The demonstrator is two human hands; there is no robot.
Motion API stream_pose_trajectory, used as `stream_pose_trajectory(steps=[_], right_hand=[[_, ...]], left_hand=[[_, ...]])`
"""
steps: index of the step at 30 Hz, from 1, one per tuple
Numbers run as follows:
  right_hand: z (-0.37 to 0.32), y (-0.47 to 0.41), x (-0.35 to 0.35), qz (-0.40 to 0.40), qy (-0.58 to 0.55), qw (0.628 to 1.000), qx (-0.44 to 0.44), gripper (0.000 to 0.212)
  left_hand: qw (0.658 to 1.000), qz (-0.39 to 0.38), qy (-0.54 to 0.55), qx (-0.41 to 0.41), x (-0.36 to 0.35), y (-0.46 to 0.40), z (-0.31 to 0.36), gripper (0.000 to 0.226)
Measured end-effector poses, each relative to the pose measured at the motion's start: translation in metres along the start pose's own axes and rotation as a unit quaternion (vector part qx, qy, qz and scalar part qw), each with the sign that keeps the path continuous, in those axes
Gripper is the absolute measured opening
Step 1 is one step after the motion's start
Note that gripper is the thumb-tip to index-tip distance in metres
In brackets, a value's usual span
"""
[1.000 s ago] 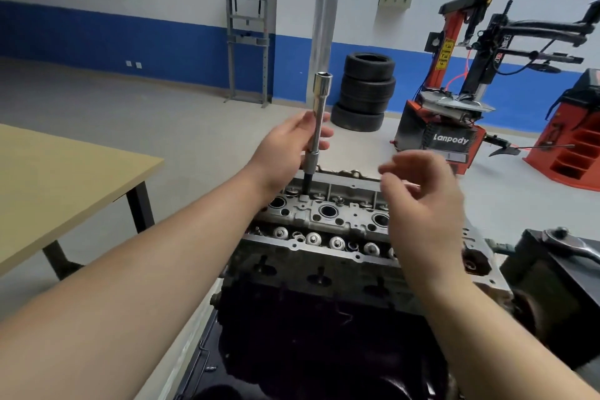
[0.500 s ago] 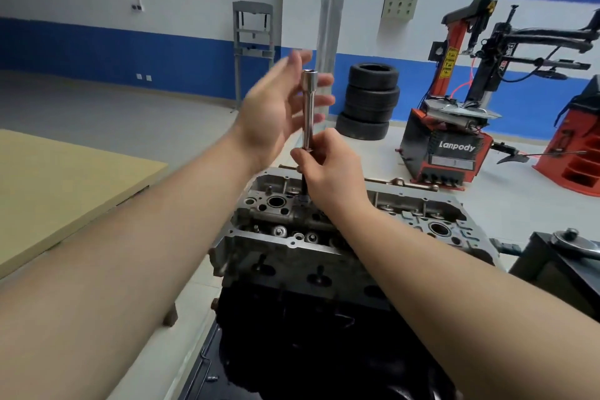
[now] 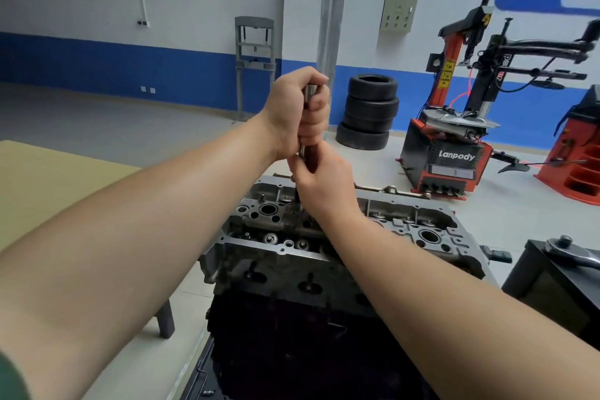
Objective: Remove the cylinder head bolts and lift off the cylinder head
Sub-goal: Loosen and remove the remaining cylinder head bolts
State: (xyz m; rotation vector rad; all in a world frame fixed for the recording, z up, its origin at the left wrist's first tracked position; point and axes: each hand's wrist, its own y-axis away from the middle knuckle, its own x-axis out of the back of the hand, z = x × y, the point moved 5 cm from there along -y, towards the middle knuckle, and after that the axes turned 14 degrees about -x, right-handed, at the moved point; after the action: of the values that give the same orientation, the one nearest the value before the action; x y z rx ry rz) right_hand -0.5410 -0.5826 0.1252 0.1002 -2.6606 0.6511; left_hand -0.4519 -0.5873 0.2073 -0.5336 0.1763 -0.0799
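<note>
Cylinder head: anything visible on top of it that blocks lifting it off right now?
Yes. The socket extension stands upright in the cylinder head, gripped by the left hand high and the right hand low. Both forearms cross above the head. Nothing else visible lies on top; remaining bolts can't be told.

My body, as seen from my head: two bare forearms, no watch strap or glove on either. Left hand (image 3: 293, 110) at 12 o'clock, right hand (image 3: 324, 185) just below. Dark green sleeve (image 3: 11, 378) edge at 8 o'clock.
</note>
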Motion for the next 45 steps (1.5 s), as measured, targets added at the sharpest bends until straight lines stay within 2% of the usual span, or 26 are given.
stream_pose_trajectory(steps=[2, 4, 7, 9, 11, 14, 17, 19, 22, 24, 27, 30, 32, 35, 40, 42, 45], right_hand=[[-0.001, 0.002, 0.000, 0.008, 0.020, 1.000, 0.004, 0.010], [-0.001, 0.004, 0.000, 0.010, 0.037, 0.999, 0.001, 0.016], [0.001, 0.003, 0.001, 0.020, 0.079, 0.996, -0.020, 0.019], [0.002, 0.001, 0.000, 0.022, 0.136, 0.990, -0.019, 0.007], [0.003, 0.000, 0.000, 0.016, 0.114, 0.993, -0.020, 0.007], [0.003, 0.000, 0.002, 0.006, 0.069, 0.997, -0.012, 0.013], [0.002, 0.002, -0.002, 0.000, 0.073, 0.997, -0.005, 0.018], [0.001, 0.003, -0.006, -0.009, 0.069, 0.998, 0.000, 0.014], [0.002, 0.002, -0.007, -0.016, 0.063, 0.998, -0.007, 0.014], [0.003, 0.000, -0.006, -0.016, 0.055, 0.998, -0.020, 0.017], [-0.001, 0.004, -0.004, 0.003, 0.034, 0.999, -0.013, 0.017], [-0.002, 0.007, -0.002, 0.025, 0.043, 0.999, -0.007, 0.024], [-0.001, 0.007, 0.000, 0.032, 0.048, 0.998, -0.005, 0.020], [-0.001, 0.006, -0.001, 0.025, 0.040, 0.999, 0.005, 0.019], [0.002, 0.002, 0.000, -0.003, 0.009, 1.000, -0.006, 0.013], [0.003, 0.002, 0.002, -0.004, 0.001, 1.000, -0.008, 0.018], [0.001, 0.003, 0.001, 0.014, 0.020, 1.000, 0.005, 0.019]], left_hand=[[0.996, 0.085, -0.029, -0.025, -0.002, 0.004, 0.001, 0.043], [0.978, 0.193, -0.070, -0.038, -0.002, 0.009, 0.004, 0.044], [0.921, 0.355, -0.153, -0.052, -0.002, 0.017, 0.008, 0.034], [0.901, 0.387, -0.190, -0.060, -0.010, 0.019, 0.009, 0.028], [0.925, 0.331, -0.182, -0.050, -0.012, 0.014, 0.002, 0.040], [0.987, 0.114, -0.093, -0.059, -0.007, 0.012, 0.000, 0.049], [0.997, -0.048, -0.007, -0.058, 0.015, 0.024, 0.008, 0.043], [0.994, -0.090, -0.028, -0.056, 0.027, 0.030, 0.015, 0.038], [0.984, -0.074, -0.145, -0.078, 0.027, 0.029, 0.023, 0.028], [0.976, 0.003, -0.200, -0.085, 0.018, 0.026, 0.022, 0.024], [0.957, 0.157, -0.228, -0.089, 0.010, 0.026, 0.015, 0.013], [0.947, 0.208, -0.224, -0.100, 0.011, 0.028, 0.013, 0.009], [0.959, 0.165, -0.211, -0.095, 0.012, 0.026, 0.012, 0.015], [0.989, 0.047, -0.126, -0.067, 0.009, 0.019, 0.008, 0.018], [0.994, -0.084, -0.059, 0.027, -0.003, 0.003, 0.010, 0.044], [0.992, -0.095, -0.062, 0.046, -0.005, -0.002, 0.009, 0.052], [0.997, -0.011, -0.075, 0.027, -0.004, -0.003, 0.006, 0.049]])
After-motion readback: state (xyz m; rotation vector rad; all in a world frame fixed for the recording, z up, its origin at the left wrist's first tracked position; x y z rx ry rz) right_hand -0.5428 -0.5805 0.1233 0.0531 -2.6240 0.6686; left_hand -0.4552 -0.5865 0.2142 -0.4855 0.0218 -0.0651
